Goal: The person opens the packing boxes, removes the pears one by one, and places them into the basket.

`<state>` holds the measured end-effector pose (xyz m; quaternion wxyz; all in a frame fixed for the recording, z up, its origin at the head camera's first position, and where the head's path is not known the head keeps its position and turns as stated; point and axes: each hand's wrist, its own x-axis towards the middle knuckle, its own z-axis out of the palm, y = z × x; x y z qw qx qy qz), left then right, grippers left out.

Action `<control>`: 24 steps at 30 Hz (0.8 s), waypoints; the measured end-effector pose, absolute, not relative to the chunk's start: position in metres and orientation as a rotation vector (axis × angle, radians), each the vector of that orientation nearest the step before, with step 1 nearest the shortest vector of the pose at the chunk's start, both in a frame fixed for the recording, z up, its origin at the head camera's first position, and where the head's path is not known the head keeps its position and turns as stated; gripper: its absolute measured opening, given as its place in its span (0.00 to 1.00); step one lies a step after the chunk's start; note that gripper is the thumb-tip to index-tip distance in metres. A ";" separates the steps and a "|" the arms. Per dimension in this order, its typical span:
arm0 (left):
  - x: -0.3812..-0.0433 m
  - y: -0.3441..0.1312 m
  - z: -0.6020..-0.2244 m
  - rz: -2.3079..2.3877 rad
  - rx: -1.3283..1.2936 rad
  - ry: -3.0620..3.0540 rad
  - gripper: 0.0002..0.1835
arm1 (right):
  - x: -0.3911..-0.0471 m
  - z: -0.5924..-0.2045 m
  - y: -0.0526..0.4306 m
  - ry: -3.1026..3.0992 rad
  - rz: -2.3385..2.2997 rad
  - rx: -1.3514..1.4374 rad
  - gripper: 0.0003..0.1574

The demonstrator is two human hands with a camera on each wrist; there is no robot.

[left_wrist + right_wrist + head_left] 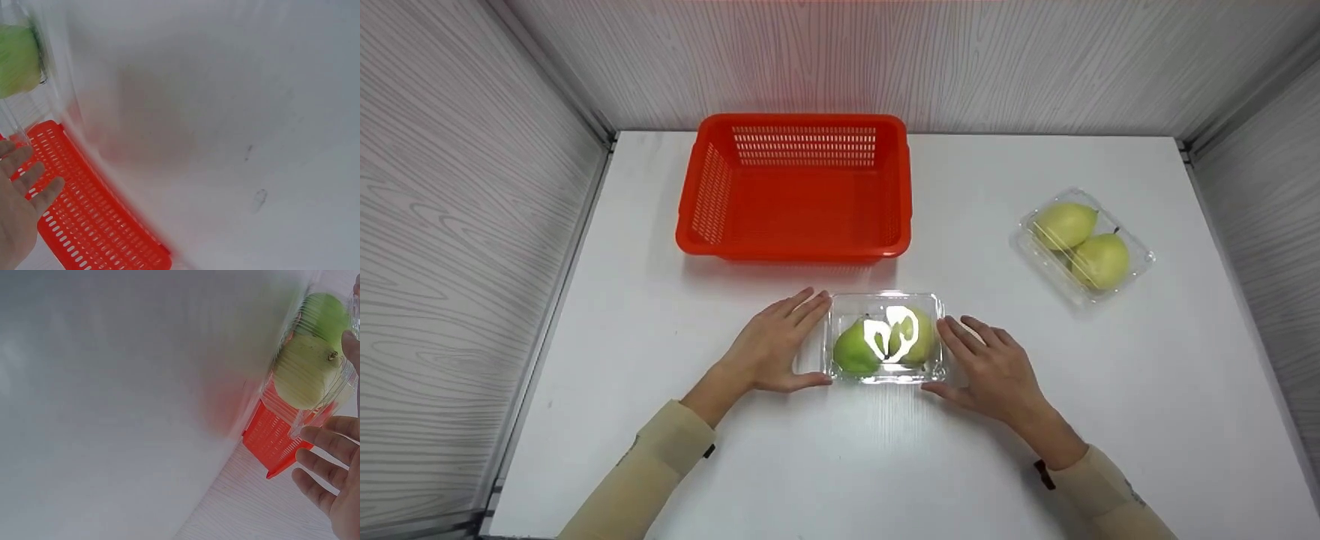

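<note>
A clear plastic clamshell box (840,306) lies in the middle of the white table, a green pear (855,349) at its left and a yellow-green pear (919,341) at its right. Glare covers part of the lid. At the box's left end is my left hand (772,345), fingers extended and thumb apart, tips right at the side. My right hand (990,367) mirrors it at the other end, its fingers nearly straight. In the right wrist view, the thumb and fingertips lie along the edge of the box (301,430).
Behind the box stands a red plastic basket (795,251) with slotted walls. A second clear box (1054,274), with two yellow-green pears (1101,261) inside, sits at the back right. Pale wood-grain panels (840,67) wall in the table (840,465) at the back and both sides.
</note>
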<state>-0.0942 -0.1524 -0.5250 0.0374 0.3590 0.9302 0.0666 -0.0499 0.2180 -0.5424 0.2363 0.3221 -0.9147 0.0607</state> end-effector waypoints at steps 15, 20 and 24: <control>-0.087 -0.157 -0.529 0.330 1.048 2.899 0.57 | -0.048 -0.539 0.220 -2.520 0.133 0.860 0.60; -0.077 -0.158 -0.531 0.514 0.924 2.927 0.56 | -0.044 -0.535 0.216 -2.529 0.118 0.841 0.58; -0.068 -0.158 -0.530 0.721 0.779 2.892 0.53 | -0.040 -0.533 0.208 -2.503 0.136 0.853 0.53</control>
